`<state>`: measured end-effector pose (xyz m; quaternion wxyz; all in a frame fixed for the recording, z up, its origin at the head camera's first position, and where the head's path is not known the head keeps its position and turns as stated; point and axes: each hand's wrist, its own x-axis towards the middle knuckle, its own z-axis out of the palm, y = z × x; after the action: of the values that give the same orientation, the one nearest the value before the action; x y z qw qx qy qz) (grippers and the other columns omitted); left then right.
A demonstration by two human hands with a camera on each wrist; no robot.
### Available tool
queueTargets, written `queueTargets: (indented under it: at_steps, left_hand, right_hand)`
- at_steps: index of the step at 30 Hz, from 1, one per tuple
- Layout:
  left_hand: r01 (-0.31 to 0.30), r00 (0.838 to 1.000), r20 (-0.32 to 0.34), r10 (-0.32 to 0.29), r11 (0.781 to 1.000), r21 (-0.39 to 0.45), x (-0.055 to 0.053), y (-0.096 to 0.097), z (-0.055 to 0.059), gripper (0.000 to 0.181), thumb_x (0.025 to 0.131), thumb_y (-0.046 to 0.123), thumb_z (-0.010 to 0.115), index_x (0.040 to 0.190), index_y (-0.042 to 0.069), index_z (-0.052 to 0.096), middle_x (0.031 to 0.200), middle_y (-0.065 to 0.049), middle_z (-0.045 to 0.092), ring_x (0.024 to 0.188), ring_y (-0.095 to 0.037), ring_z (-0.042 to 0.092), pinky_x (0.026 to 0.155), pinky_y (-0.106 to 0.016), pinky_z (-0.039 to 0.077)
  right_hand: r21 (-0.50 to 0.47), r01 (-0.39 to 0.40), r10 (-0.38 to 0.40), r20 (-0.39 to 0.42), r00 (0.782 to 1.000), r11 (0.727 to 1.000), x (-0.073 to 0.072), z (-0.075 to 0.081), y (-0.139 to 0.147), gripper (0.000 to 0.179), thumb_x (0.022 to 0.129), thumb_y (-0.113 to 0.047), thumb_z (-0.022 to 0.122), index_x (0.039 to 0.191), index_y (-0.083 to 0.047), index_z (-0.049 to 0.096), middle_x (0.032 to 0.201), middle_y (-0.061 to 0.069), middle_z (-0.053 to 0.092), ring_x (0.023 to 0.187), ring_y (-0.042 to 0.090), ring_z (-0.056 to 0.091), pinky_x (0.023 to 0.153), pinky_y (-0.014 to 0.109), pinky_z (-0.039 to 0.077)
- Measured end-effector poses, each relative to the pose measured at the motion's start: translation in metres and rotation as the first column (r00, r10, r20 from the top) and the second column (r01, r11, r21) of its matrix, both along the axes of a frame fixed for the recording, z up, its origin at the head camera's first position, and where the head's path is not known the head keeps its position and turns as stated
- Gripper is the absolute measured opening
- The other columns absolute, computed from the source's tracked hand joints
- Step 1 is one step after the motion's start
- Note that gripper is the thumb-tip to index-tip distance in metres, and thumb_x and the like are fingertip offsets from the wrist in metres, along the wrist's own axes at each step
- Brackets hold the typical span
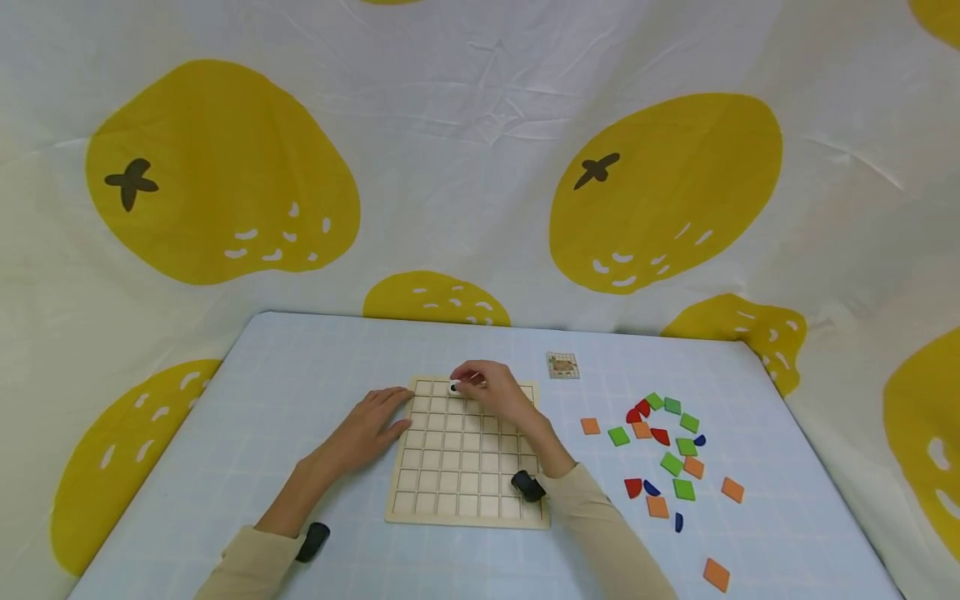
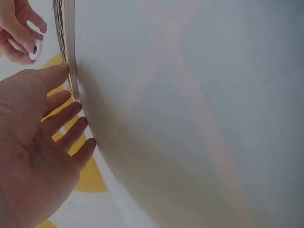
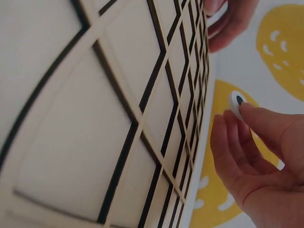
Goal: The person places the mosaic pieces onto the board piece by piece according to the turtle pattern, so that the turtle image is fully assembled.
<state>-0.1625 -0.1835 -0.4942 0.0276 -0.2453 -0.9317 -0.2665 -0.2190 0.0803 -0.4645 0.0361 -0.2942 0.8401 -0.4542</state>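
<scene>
A wooden grid board (image 1: 468,460) lies on the table, its square cells framed by thin raised strips. Over its far rows, my right hand (image 1: 489,392) pinches a small white round piece with a black dot, like an eye (image 3: 236,103), between thumb and fingers. In the right wrist view the piece is held off the board's surface. My left hand (image 1: 372,427) rests at the board's left edge, fingers fairly straight and touching the rim, as the left wrist view also shows. It holds nothing.
Right of the board lie scattered flat pieces: green squares (image 1: 684,489), orange squares (image 1: 657,507), red quarter-rounds (image 1: 633,487) and blue half-rounds (image 1: 678,522). A small picture card (image 1: 563,365) sits beyond the board's far right corner. Behind the table hangs a fruit-patterned cloth (image 1: 465,192).
</scene>
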Motion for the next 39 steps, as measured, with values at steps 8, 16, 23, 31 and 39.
queueTargets:
  at_steps: [8,16,23,31,39]
  left_hand:
    - [0.012,1.000,-0.025,-0.012,1.000,0.013,0.000,-0.001,-0.003,0.047,0.101,0.017,0.068,0.143,0.000,0.055,0.143,-0.019,0.056,0.133,-0.039,0.050,0.108,-0.060,0.042]
    - [-0.013,1.000,0.007,0.013,1.000,-0.004,0.001,0.001,0.001,0.047,0.101,0.015,0.068,0.143,0.000,0.055,0.144,-0.019,0.056,0.135,-0.039,0.049,0.110,-0.059,0.041]
    - [-0.007,1.000,-0.001,0.007,1.000,0.001,0.002,0.001,0.001,0.048,0.100,0.015,0.069,0.144,-0.001,0.054,0.145,-0.019,0.055,0.135,-0.039,0.049,0.111,-0.059,0.040]
    - [0.012,1.000,-0.015,-0.012,1.000,0.022,0.002,0.001,0.001,0.048,0.100,0.013,0.069,0.143,-0.002,0.054,0.144,-0.020,0.056,0.135,-0.040,0.049,0.110,-0.059,0.040]
    - [0.015,1.000,-0.023,-0.015,0.999,0.033,0.001,-0.002,-0.001,0.048,0.100,0.013,0.068,0.143,-0.004,0.054,0.144,-0.021,0.056,0.135,-0.041,0.048,0.110,-0.060,0.040]
  right_hand:
    - [0.039,-0.050,0.049,0.025,0.998,0.998,-0.004,-0.001,-0.021,0.015,0.100,-0.003,0.065,0.113,0.003,0.072,0.106,0.015,0.072,0.096,0.031,0.070,0.085,0.031,0.058]
    - [0.078,-0.094,0.091,0.043,0.995,0.993,-0.006,-0.004,-0.036,0.014,0.100,-0.002,0.064,0.110,0.003,0.072,0.102,0.014,0.072,0.093,0.027,0.069,0.082,0.026,0.056]
    - [0.099,-0.104,0.100,0.051,0.994,0.990,-0.006,-0.004,-0.045,0.013,0.100,0.000,0.065,0.110,0.003,0.072,0.101,0.013,0.072,0.090,0.023,0.068,0.080,0.024,0.055]
    - [0.103,-0.083,0.076,0.069,0.995,0.991,-0.005,-0.005,-0.051,0.010,0.098,-0.001,0.067,0.107,0.003,0.071,0.098,0.011,0.072,0.085,0.018,0.066,0.076,0.024,0.053]
    - [0.141,-0.037,0.023,0.100,0.995,0.989,-0.003,-0.008,-0.057,0.006,0.099,-0.007,0.069,0.102,-0.003,0.073,0.094,0.004,0.069,0.083,0.013,0.065,0.074,0.024,0.053]
